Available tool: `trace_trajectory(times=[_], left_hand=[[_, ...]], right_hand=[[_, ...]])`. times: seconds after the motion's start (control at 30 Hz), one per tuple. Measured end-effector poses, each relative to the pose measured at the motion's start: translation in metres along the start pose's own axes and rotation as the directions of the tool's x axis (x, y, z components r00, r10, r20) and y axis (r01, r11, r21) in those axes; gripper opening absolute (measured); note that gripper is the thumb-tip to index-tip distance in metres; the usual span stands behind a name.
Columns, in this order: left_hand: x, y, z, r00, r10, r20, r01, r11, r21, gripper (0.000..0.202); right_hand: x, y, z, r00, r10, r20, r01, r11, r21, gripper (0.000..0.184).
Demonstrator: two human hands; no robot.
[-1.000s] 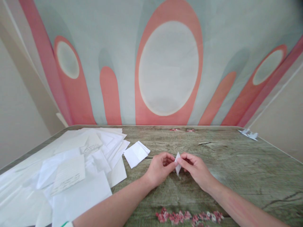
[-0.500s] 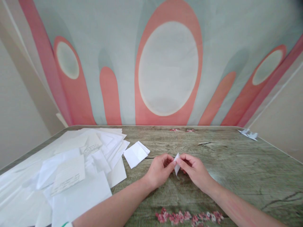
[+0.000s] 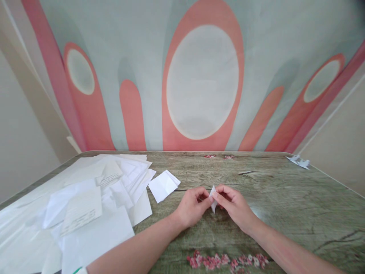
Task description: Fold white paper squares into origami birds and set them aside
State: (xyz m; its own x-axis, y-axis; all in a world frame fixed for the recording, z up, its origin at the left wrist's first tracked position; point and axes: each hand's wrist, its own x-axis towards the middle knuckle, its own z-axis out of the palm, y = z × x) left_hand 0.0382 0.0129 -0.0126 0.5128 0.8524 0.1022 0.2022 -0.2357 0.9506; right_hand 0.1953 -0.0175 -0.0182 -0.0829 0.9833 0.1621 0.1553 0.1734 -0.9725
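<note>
A small folded piece of white paper [image 3: 213, 206] is held upright between my two hands over the middle of the table, its pointed ends showing above and below the fingers. My left hand [image 3: 192, 206] pinches it from the left between thumb and fingers. From the other side my right hand [image 3: 232, 204] grips it the same way, the thumbs almost meeting. Part of the paper is covered by the fingers. Left of my hands lies a short stack of square white papers [image 3: 162, 186].
A large heap of white sheets [image 3: 97, 247] and paper packets [image 3: 82, 211] spreads over the table's left side. A folded white paper shape [image 3: 298, 161] rests at the far right edge. The wood-patterned table [image 3: 285, 201] meets a pink and grey-green patterned backdrop [image 3: 154, 114].
Both hands keep their pinch on the folded paper. The paper has tilted very slightly, its lower tip shifting a little to the right.
</note>
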Motion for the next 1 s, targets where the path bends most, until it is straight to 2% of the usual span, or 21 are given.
trace_trajectory(times=[0.3,0.5,0.73,1.0], left_hand=[[-0.0028,0.0031,0.0003,0.999,0.011,0.035,-0.013,0.997,0.076,0.023],[0.0006,0.0011,0.0001,1.0,-0.007,0.01,0.008,1.0,-0.028,0.024],[0.0043,-0.0059,-0.0006,0.995,-0.029,-0.099,0.024,0.999,-0.047,0.027],[0.0039,-0.0063,-0.0002,0.998,0.005,-0.057,-0.01,0.997,-0.078,0.023]], right_hand=[[-0.0004,-0.0001,0.0013,0.999,-0.002,-0.038,0.002,1.0,0.001,0.028],[0.0033,0.0001,0.0018,0.997,0.071,-0.01,-0.07,0.995,0.071,0.027],[0.0022,0.0023,0.001,0.997,0.075,-0.012,-0.075,0.997,0.0,0.027],[0.0029,0.0043,-0.0004,0.997,0.073,-0.018,-0.073,0.997,0.033,0.029]])
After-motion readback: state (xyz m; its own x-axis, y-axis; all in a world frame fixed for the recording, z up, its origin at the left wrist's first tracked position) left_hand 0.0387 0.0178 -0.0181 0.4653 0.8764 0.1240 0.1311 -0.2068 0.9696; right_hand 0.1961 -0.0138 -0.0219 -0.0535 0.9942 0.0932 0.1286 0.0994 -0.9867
